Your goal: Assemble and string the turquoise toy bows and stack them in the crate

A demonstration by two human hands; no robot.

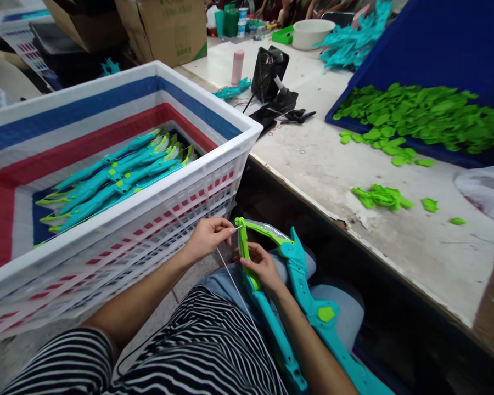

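On table (333, 175): black fan (267, 74) standing; pink bottle (237, 67) upright, near it, left. Farther back, white basin (312, 36) beside bright green tray (282, 36). Cardboard box (170, 30) left of bottle.

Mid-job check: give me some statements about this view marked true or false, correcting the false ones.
1. The left hand pinches a thin white cord near the tip of the green bar. True.
2. The right hand holds the pink bottle. False: it grips the green bar.
3. Teal-and-green pieces lie in the white crate. True.
4. The black fan stands inside the crate. False: it stands on the table.
5. Loose green pieces lie both in the blue bin and on the table. True.
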